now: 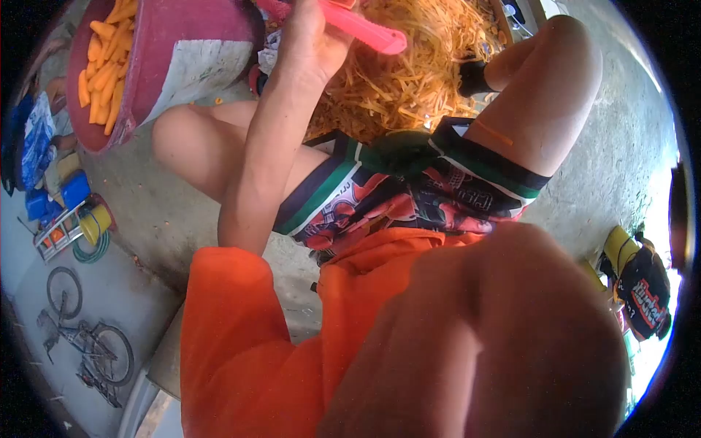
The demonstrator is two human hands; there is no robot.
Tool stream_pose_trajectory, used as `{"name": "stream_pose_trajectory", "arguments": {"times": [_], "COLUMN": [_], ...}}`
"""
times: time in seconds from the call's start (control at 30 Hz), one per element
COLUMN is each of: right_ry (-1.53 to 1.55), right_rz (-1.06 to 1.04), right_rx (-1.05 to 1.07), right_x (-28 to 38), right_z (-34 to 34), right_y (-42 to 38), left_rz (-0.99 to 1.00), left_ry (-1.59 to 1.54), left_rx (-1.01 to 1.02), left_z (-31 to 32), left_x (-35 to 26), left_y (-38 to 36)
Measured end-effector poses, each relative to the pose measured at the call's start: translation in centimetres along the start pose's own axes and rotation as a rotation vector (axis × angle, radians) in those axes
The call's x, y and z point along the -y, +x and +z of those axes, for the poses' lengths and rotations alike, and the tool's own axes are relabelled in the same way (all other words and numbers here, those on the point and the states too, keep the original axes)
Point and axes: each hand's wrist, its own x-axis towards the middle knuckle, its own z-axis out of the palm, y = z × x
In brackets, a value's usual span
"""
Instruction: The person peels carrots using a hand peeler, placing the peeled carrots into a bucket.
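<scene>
My left hand [318, 36] is at the top of the view, its fingers wrapped around a pink-handled tool [369, 29]. The tool's working end is cut off or hidden, so its exact kind does not show. Below and beside that hand lies a large heap of orange peelings [409, 73], between my legs. My right hand [496, 343] is very close to the camera, large and blurred over the lower right. Its fingers cannot be made out clearly, nor whether anything is in them.
A tipped maroon tub [164, 66] at the upper left holds many peeled carrots [106, 73]. A strip of peel [491, 134] lies on my right thigh. Further left are a bicycle [91, 336] and a yellow bucket [95, 223]. A dark bag [646, 292] hangs at right.
</scene>
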Motion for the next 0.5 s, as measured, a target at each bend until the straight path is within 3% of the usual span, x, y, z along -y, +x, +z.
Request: {"name": "stream_pose_trajectory", "arguments": {"times": [0.2,0.4,0.5], "right_ry": [-0.004,-0.058,-0.061], "right_rz": [0.011,0.066,0.087], "right_rx": [0.016,0.007,-0.036], "right_x": [0.4,-2.8,-2.9], "right_z": [-0.7,-1.3,0.0], "right_y": [0.6,8.6,8.9], "left_rz": [0.022,0.033,0.040], "left_ry": [-0.031,-0.049,-0.048], "left_rx": [0.087,0.077,0.071], "left_z": [1.6,2.7,0.8], "left_x": [-0.9,-0.5,0.3], "left_y": [-0.8,-0.8,-1.0]}}
